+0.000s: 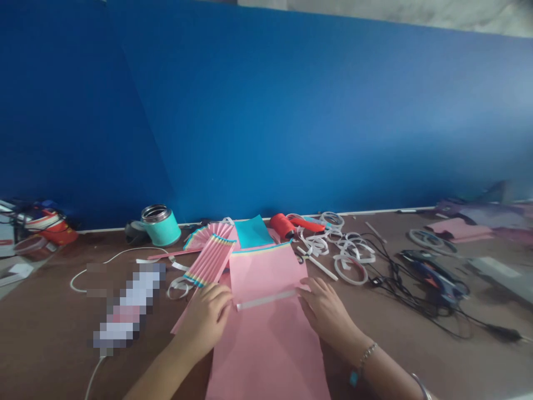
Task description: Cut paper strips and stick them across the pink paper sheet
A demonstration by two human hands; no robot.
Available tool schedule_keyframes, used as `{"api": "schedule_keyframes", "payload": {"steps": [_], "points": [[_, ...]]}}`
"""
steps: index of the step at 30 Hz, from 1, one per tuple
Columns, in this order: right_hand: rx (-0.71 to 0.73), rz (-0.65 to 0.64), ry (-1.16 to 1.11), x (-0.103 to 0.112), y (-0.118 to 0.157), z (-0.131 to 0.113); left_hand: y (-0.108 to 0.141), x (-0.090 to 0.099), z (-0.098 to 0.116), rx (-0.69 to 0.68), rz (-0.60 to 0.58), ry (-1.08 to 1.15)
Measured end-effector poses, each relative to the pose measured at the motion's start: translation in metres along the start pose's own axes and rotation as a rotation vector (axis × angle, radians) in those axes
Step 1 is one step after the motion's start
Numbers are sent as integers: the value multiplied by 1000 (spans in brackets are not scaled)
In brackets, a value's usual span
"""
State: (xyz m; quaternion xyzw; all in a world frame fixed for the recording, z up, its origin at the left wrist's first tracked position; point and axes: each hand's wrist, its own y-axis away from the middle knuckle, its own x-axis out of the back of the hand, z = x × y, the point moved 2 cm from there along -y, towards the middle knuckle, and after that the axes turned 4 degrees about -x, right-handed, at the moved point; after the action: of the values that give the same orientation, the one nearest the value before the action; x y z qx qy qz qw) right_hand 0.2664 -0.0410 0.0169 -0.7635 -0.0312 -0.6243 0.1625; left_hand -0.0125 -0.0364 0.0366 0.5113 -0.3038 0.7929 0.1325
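Observation:
A long sheet of pink paper (268,355) lies in front of me, with a second pink sheet (266,269), edged in yellow and blue, at its far end. Across the paper runs a whitish tape strip (266,300). My left hand (210,314) rests by the left edge near the strip's end, its fingers loosely bent and thumb apart. At the right edge, my right hand (327,308) touches the paper with spread fingertips near the strip's other end. Beyond my left hand sits a pleated pink paper piece (211,259). The hands hide parts of the paper's edges.
A teal cup (162,226) stands at the back left, near a pixelated object (129,308). Behind the paper are a red spool (282,226) and curled white strips (352,250). Black cables (400,289) and a dark blue tool (441,280) lie right. A blue wall (291,111) backs the table.

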Motion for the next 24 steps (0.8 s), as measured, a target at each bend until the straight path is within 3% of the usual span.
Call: {"api": "schedule_keyframes", "payload": {"steps": [5,9,13,16,19,24], "points": [[-7,-32,26,7,-11,-1,5,-7,1,-83,-143,78],[-35,56,-80,11,-24,-25,5,-9,-2,-47,-225,116],[251,-128,-319,-4,-41,-74,3,-7,-7,-11,-278,151],[298,-209,-310,-21,-51,-96,2,-5,-9,4,-315,185],[270,-227,-313,-31,-57,-101,0,-2,-10,6,-334,216],[265,-233,-340,-29,-58,-102,-1,-1,-11,-16,-350,261]]}}
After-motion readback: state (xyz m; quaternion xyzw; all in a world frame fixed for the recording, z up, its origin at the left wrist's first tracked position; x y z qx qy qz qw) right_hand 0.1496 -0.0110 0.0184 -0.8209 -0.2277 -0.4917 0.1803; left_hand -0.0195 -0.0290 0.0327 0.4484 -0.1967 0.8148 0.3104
